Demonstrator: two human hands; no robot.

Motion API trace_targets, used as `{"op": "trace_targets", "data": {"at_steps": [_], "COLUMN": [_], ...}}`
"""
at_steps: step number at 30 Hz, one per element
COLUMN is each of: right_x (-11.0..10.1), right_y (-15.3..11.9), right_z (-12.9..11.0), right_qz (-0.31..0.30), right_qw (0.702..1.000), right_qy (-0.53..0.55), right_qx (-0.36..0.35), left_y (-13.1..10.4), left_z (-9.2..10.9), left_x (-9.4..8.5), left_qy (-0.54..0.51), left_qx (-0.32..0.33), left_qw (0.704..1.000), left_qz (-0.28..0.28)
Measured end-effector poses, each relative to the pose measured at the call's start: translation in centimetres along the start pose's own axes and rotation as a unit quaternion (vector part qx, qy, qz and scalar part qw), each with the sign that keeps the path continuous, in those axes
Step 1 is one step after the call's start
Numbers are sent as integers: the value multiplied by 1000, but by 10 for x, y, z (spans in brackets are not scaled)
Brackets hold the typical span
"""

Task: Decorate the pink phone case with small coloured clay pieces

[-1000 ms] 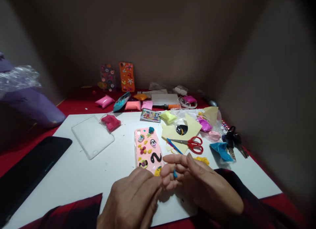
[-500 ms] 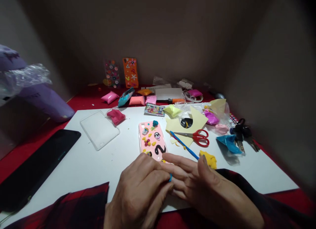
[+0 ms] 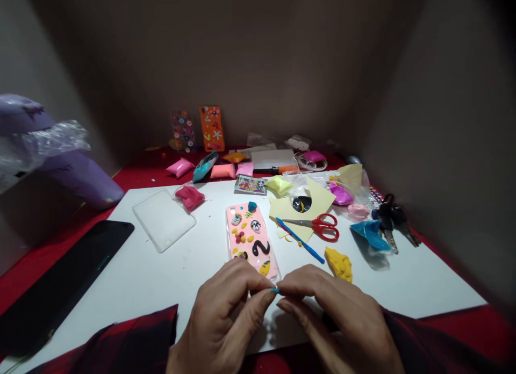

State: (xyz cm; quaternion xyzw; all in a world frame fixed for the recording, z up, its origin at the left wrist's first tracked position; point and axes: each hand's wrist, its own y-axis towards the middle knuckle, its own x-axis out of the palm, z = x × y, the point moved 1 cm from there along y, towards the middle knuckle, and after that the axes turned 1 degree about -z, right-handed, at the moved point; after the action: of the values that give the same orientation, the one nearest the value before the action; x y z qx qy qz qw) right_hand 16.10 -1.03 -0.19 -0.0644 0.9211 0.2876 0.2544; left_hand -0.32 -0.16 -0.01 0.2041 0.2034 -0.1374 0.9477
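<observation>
Left hand (image 3: 226, 320) and right hand (image 3: 338, 323) are meeting fingertip to fingertip near the front edge of the table (image 3: 141, 277), both pinching one tiny blue clay bit (image 3: 274, 290) between them. Bit is hovering just in front of the pink phone case (image 3: 252, 239), which is lying flat mid-table. Blue tool (image 3: 300, 241), red scissors (image 3: 322, 227) and yellow clay lump (image 3: 339, 263) are sitting to the right; clear case (image 3: 163, 219) toward the left.
</observation>
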Motion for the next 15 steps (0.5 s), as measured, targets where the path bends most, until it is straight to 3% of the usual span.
{"op": "trace_targets", "data": {"at_steps": [15], "right_x": [0], "right_y": [-2], "right_z": [2], "right_qz": [-20], "right_qw": [999], "right_qy": [-13], "right_qx": [-43], "left_y": [-3], "left_z": [1], "left_x": [1], "left_qy": [-20], "left_qx": [-43], "left_qw": [999], "left_qz": [-19]}}
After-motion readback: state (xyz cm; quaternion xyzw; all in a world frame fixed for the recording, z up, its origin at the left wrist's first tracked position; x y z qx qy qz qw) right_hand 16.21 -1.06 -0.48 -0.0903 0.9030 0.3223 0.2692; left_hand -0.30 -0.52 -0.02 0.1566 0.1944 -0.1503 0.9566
